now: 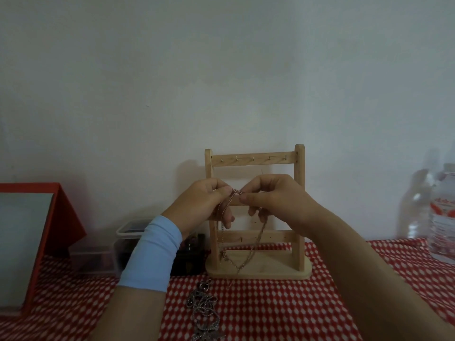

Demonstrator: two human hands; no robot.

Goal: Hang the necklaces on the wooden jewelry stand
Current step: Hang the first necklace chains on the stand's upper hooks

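Note:
A wooden jewelry stand [255, 158] with small hooks on its top bar stands against the wall on the red checked cloth. My left hand [204, 203] and my right hand [273, 198] meet in front of its middle bar, each pinching one end of a thin chain necklace [248, 252]. The chain's loop hangs down to the stand's base. The hooks on the top bar carry nothing. A heap of silver necklaces [204, 308] lies on the cloth in front of the stand, to the left.
A clear plastic box [123, 242] and a dark box [189, 257] sit left of the stand. A red-framed mirror [27, 242] leans at the far left. Two clear water bottles [440, 212] stand at the right edge.

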